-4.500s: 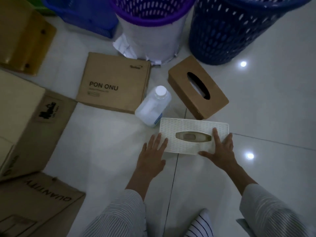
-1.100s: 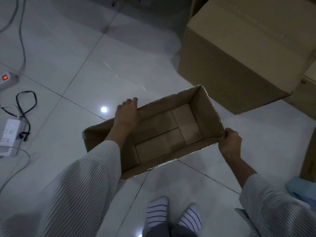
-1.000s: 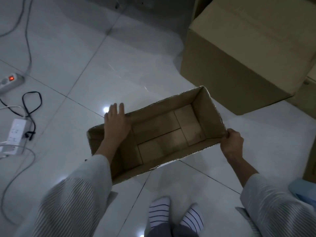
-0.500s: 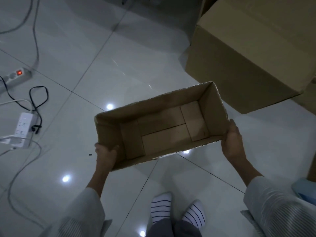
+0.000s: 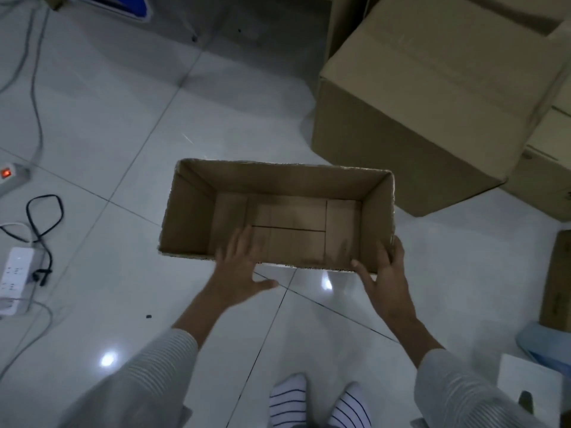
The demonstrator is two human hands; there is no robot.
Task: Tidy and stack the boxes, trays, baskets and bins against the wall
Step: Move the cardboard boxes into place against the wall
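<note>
Cardboard: one open box (image 5: 278,211) at centre, one big closed carton (image 5: 432,97) at 1 o'clock. The right hand (image 5: 387,273) grips its near right corner; the left hand (image 5: 241,270), fingers spread wide and holding nothing, reaches over the near rim. Two power strips (image 5: 15,257) lie at 9 o'clock.

Right hand (image 5: 387,273) grips open cardboard box (image 5: 278,183) corner; left hand (image 5: 239,267) spread over near rim.
</note>
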